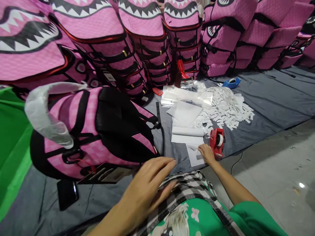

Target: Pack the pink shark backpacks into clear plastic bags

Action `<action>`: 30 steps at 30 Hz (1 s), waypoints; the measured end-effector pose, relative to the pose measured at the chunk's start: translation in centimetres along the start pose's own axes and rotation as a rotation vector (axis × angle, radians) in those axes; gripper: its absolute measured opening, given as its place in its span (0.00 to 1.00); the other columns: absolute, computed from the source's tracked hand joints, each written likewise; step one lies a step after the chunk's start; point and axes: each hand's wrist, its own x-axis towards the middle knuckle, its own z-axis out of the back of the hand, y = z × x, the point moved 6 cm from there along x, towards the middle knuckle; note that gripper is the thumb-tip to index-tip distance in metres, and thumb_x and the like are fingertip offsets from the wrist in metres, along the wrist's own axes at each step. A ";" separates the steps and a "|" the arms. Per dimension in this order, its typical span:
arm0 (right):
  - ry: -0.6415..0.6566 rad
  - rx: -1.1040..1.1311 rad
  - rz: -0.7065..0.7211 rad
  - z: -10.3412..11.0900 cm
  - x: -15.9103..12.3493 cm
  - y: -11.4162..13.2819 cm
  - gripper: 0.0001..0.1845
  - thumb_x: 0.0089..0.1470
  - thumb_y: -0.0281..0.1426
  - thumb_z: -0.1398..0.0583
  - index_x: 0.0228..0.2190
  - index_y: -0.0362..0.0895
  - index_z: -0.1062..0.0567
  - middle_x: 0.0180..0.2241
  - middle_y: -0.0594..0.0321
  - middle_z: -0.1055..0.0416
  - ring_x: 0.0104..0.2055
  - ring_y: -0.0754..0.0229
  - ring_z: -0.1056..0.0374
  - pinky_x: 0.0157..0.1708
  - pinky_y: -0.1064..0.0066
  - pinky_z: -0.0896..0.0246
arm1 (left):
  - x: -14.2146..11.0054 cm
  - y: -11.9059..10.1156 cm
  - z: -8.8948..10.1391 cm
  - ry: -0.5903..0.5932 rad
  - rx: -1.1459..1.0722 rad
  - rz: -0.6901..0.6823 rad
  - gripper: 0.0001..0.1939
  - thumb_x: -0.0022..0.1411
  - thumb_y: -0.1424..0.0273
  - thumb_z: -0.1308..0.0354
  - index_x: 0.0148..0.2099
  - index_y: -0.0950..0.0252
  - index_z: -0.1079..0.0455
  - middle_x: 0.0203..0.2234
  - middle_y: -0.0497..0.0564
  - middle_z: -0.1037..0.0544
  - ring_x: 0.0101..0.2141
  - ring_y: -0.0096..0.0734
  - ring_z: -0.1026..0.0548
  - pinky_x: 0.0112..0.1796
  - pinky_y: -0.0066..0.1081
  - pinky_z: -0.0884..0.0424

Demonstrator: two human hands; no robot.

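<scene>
Fabric in bright green hangs at the left end of a counter draped in gray cloth, below tall stacks of pink backpacks printed with white-toothed mouths that line the far side. A single pink-and-black checked backpack lies on the left part of the counter, its top handle wrapped in white film and a dark hang tag at its near side. A black smartphone rests just in front of it, toward the near edge. To the right of the bag, a worker's left hand is empty, fingers extended and loosely together, poised near the bag and before a black-and-white plaid apron worn over a green shirt.

Farther back, a red tag lies beside clear plastic sleeves, with overlapping white paper sheets spread nearer. At the near edge, the right hand has its fingers curled over the nearest sheet; whether they pinch the paper cannot be told. A red tape dispenser with a white roll stands just to the right of that hand. Beyond it spreads a heap of small white paper slips, with a blue tape dispenser on its far side. More pink bags are piled at far right, above a pale, glossy floor at near right.
</scene>
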 end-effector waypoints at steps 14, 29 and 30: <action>0.346 0.809 0.122 14.8 2.6 14.5 0.29 0.36 0.48 0.25 0.35 0.42 0.22 0.27 0.64 0.28 0.29 0.60 0.35 0.30 0.72 0.40 | 3.2 7.3 -13.0 -0.023 -0.912 0.645 0.23 0.53 0.54 0.32 0.44 0.66 0.24 0.36 0.51 0.21 0.38 0.37 0.24 0.42 0.32 0.28; 0.054 0.679 0.437 16.7 1.6 23.9 0.21 0.57 0.49 0.37 0.41 0.45 0.18 0.25 0.60 0.25 0.22 0.61 0.32 0.24 0.73 0.35 | -8.7 2.8 4.8 -1.047 0.579 0.567 0.25 0.63 0.63 0.35 0.59 0.61 0.36 0.49 0.58 0.30 0.51 0.40 0.30 0.52 0.42 0.31; 0.130 0.687 0.461 16.4 1.6 24.7 0.23 0.56 0.50 0.36 0.42 0.45 0.18 0.27 0.60 0.24 0.24 0.60 0.30 0.26 0.73 0.33 | -9.0 3.7 5.2 -1.069 0.561 0.666 0.24 0.63 0.58 0.36 0.57 0.61 0.34 0.51 0.59 0.32 0.53 0.43 0.32 0.52 0.43 0.31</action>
